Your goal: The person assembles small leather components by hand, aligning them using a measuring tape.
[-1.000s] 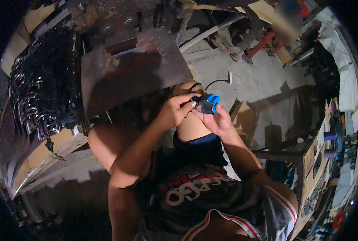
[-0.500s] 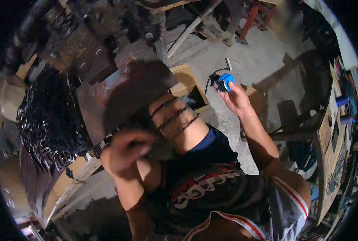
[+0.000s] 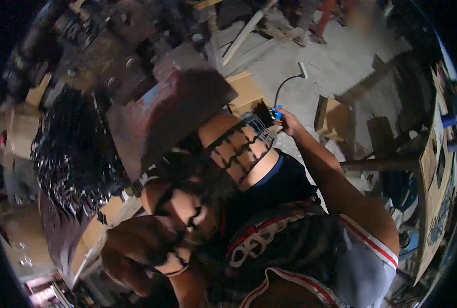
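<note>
Lowering since the earlier frame, the right hand (image 3: 286, 121) is pinching a small blue device (image 3: 276, 112) above the concrete floor (image 3: 336, 61); the left hand (image 3: 136, 251) is gripping black metal strips (image 3: 179, 241), fingers curled.

- Your single view comes from the head camera, the left one of the pair, looking steeply down over your own torso and knees.
- Fisheye lens: straight edges bow toward the rim, and the corners go black.
- Your chest fills the frame from 5 to 7 o'clock, very near the lens.
- Your right hand (image 3: 286, 121) sits toward 1 o'clock, farther off; your left hand (image 3: 136, 251) lies close at 8 o'clock.
- Concrete floor (image 3: 336, 66) occupies 12 to 2 o'clock, the farthest part of the scene.
</note>
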Motion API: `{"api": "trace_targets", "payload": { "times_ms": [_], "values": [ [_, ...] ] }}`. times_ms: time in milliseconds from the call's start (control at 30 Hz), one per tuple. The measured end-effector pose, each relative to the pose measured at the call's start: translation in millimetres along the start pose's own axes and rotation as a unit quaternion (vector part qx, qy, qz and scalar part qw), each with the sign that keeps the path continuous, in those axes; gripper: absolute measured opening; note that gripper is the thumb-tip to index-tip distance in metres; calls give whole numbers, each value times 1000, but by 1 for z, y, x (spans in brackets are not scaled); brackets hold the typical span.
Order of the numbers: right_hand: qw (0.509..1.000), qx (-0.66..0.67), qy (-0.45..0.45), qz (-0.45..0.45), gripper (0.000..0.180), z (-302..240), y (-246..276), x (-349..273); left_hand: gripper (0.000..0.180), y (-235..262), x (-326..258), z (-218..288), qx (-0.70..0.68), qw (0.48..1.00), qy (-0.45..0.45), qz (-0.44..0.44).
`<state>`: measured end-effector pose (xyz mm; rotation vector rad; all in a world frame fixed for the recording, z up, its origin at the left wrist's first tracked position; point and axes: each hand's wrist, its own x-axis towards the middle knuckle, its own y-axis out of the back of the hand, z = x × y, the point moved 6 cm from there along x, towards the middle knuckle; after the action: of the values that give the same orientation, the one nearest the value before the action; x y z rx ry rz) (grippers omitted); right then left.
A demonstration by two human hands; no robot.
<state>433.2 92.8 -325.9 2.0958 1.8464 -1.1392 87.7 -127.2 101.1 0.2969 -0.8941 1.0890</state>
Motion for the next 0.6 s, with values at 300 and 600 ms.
{"api": "trace_targets", "payload": {
  "times_ms": [300,600],
  "values": [
    [997,46,41,45,48,-3,83,-69,32,-60,84,-14,-291,889,-173,-309],
    [870,-221,420,-136,55,-174,-133,-191,29,-68,87,-7,-339,880,-163,-290]
  ]
}}
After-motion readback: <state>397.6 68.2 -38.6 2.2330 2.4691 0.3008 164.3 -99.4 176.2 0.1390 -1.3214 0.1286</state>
